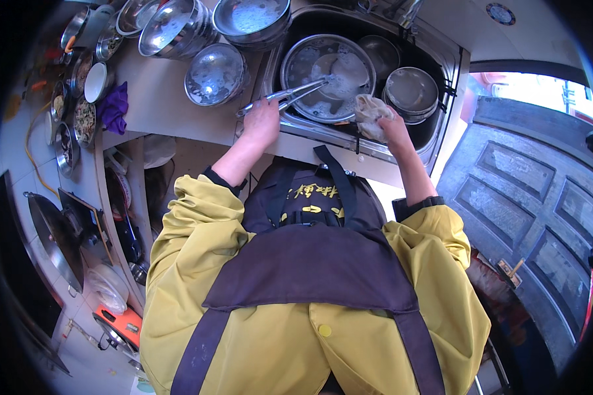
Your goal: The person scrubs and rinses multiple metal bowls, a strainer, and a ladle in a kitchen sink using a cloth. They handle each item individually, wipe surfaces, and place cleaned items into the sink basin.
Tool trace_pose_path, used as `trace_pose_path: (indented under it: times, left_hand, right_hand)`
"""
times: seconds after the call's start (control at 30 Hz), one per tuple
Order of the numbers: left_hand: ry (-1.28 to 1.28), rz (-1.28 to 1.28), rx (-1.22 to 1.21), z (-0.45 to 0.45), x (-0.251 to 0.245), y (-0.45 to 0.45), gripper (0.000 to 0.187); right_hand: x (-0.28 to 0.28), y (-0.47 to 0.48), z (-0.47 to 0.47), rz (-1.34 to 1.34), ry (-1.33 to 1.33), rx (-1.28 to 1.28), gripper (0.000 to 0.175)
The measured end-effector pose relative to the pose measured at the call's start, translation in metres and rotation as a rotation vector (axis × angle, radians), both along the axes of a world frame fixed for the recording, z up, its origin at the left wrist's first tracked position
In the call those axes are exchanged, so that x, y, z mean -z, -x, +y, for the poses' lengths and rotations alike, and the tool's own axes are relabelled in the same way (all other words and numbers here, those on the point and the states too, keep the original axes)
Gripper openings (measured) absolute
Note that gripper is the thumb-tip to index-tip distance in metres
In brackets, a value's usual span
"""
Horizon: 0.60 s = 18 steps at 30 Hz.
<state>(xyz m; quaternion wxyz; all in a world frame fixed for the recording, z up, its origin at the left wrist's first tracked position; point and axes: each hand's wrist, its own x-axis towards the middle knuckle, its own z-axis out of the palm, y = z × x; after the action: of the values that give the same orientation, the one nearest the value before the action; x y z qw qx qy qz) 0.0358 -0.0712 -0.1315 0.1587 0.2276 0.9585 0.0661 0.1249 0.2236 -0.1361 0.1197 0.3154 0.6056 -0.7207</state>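
Observation:
My left hand (pixel 262 123) grips a pair of metal tongs (pixel 289 94). The tips of the tongs reach over the soapy water in a large metal basin (pixel 282 74) that sits in the sink (pixel 437 148). A pale wet cloth (pixel 370 116) is bunched in my right hand (pixel 394 128), by the near right rim of that basin. To the right of the basin stands a stack of metal bowls (pixel 411 91), the top one holding cloudy liquid. Another metal bowl (pixel 379 55) lies deeper in the sink, partly hidden behind the basin.
Left of the sink, the counter (pixel 150 94) carries stacked soapy metal bowls (pixel 215 76), a purple cloth (pixel 113 108) and a white bowl (pixel 97 83). Dishes of food (pixel 85 121) line its far left. A tap (pixel 409 19) rises behind the sink. A panelled door (pixel 514 177) stands at right.

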Motion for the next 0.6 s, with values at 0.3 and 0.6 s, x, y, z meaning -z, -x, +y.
trace_pose_path:
  times: [0.3, 0.6]
  left_hand:
    - [-0.348, -1.269, -0.348, 0.011, -0.008, 0.005, 0.017]
    - [-0.98, -1.595, -0.948, 0.052, -0.02, -0.016, 0.02]
  right_hand:
    - [0.016, -0.002, 0.008, -0.022, 0.222, 0.047, 0.05]
    - [0.011, 0.019, 0.006, -0.059, 0.636, 0.252, 0.041]
